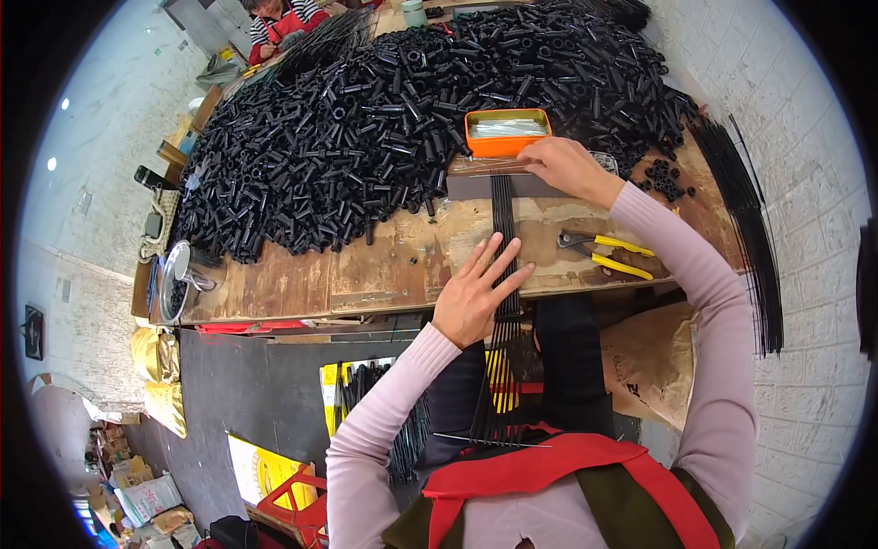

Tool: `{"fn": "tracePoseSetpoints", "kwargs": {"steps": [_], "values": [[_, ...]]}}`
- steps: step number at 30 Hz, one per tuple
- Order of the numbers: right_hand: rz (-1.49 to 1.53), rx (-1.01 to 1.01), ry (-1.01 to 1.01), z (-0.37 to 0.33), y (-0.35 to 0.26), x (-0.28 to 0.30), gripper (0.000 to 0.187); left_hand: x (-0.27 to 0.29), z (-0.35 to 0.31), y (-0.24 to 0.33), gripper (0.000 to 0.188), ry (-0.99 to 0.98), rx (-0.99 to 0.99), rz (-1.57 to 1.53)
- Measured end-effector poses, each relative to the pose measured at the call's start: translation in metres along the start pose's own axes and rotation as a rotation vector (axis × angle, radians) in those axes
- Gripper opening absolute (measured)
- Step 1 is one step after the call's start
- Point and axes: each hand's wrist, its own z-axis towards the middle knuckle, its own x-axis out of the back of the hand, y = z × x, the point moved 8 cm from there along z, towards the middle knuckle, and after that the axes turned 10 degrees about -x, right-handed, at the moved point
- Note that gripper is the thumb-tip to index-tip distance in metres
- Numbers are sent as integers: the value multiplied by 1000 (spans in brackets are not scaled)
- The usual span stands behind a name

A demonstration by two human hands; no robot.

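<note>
My left hand [471, 295] lies on a flat row of thin black rods [502, 215], its fingers stretched out and slightly spread. The rods run from the table over its front edge down to my lap. Farther up, my right hand [569, 168] is closed, its fingertips pinched near thin metal wires [485, 167] behind a grey bar [468, 188]. What the fingertips hold, if anything, is too small to make out. The rods' far ends reach the bar. Just behind the right fingertips stands an orange box [501, 146] of thin silvery pins.
Yellow-handled pliers [622, 254] lie right of the rods. A large heap of black tubes [366, 119] covers the table's far side. Small black rings [666, 174] and long black rods [745, 220] are at the right. Across the table sits another person [279, 23].
</note>
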Motion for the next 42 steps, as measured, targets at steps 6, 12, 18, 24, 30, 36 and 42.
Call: {"fn": "tracePoseSetpoints", "kwargs": {"steps": [6,12,18,24,30,36,42], "values": [[-6,-46,4,-2,-3,6,29,-5,4,5,88,-58,-31,58],[723,-18,-650,-86,-105,53,72,48,-10,-35,77,-101,133,-33],[952,-149,-570,-150,-156,-27,46,-8,58,-84,25,167,-73,-289],[843,-230,-506,-98,-156,70,22,0,64,-84,40,327,123,-565],[1085,-246,-255,-42,-170,195,20,33,38,42,66,168,102,-1735],[1040,-200,-501,-61,-218,182,24,40,-3,155,25,315,30,-1673],[351,-43,462,-68,-209,275,50,60,1,70,23,592,360,-1209]]}}
